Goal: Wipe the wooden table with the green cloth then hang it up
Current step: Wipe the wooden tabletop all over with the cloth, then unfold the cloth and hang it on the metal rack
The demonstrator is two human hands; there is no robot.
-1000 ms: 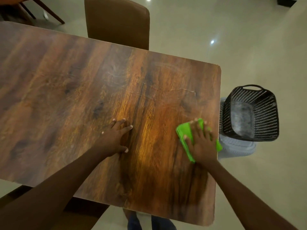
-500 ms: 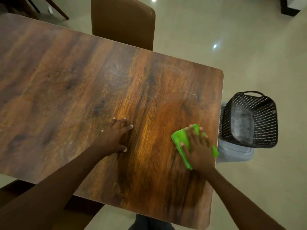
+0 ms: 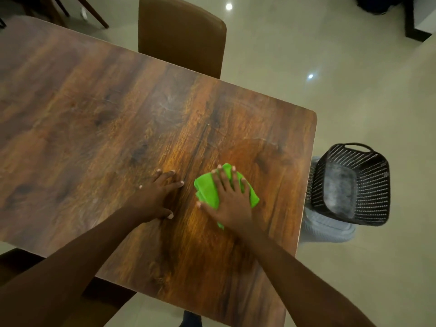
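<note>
Nearby black basket beside table; right hand flat on green cloth; left hand flat, grip open.

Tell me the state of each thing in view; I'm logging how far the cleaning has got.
green cloth: folded, flat on the table, pressed under the right hand.
right hand: palm down on the cloth, fingers spread.
left hand: flat on the bare wood, empty.
wooden table: faint wipe streaks showing.
black basket: on the floor, tilted.
chair: pushed up to the far edge.

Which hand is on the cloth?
The right hand, pressed flat on the green cloth. The left hand lies flat on the bare table beside it.
</note>
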